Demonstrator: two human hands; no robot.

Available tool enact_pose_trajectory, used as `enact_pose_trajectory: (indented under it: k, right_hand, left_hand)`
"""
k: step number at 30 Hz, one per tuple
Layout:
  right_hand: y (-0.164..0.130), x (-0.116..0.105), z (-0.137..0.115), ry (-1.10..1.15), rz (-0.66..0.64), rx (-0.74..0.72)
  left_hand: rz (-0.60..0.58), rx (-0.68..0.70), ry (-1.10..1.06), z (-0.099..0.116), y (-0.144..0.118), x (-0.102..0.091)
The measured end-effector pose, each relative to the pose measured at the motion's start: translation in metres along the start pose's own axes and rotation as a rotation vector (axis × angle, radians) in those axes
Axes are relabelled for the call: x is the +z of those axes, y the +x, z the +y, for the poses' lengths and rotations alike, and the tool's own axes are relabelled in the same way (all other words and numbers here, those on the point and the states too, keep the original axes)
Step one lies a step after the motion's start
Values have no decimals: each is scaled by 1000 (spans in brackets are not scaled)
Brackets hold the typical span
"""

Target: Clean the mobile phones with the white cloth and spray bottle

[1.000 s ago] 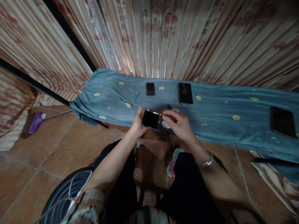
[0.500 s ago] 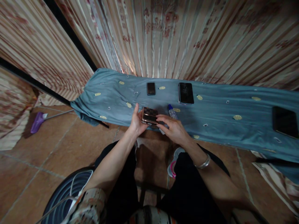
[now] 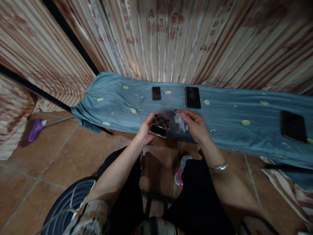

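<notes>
My left hand [image 3: 146,130] is closed round a small folded flip phone [image 3: 159,125] with a brown checkered cover, a dark glossy strip and a shiny copper-coloured rim. It is held over the near edge of the bench. To its right, my right hand [image 3: 195,125] pinches a crumpled, whitish wipe [image 3: 181,123], apart from the phone. Just past those fingertips shows the blue cap [image 3: 175,111] of a bottle; the rest of the bottle is hidden. Behind the hands lie a small dark square device [image 3: 156,93] and a black phone [image 3: 192,97].
A blue-green cloth [image 3: 117,104] with yellow prints covers the long bench. A dark tablet-like device [image 3: 293,126] lies at its right. Striped curtains [image 3: 166,42] hang behind. On the floor are a purple broom [image 3: 36,130] and a dark ribbed round object [image 3: 58,209] with a cable.
My right hand has drawn away from the phone to the right, and the wipe now shows plainly in its fingers. The phone has tilted, turning its checkered face and dark strip toward me.
</notes>
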State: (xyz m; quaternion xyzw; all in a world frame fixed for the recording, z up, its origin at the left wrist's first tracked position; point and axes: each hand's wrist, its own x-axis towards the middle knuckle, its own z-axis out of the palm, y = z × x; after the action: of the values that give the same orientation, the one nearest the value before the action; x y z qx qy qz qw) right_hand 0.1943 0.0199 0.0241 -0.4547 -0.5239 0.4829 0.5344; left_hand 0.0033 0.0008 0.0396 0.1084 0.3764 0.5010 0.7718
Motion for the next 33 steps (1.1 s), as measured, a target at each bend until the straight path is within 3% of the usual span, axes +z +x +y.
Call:
enact_pose_trajectory:
  k: [3,6,12,17,20,27,33]
  right_hand:
    - [6,-4,5,133,65,57]
    - [6,-2,8,132,90,37]
    - [-1,8,9,-162,-1,-104]
    - [-7,15,3,-448,-238,-244]
    - [-7,14,-1,-563,-315,-310]
    - [-5,1,6,-787,-349,-362]
    - [-9,7,16,-866,-264,-435]
  left_hand:
    - [-17,-34,44,-10,0,1]
    - [-31,-64,80,-16,0,2]
    - [-74,-99,139,-24,2,7]
    - [-38,-54,210,-30,6,6]
    - [-23,-66,213,-29,7,4]
    - [34,36,155,-16,7,2]
    - [41,46,158,-17,9,4]
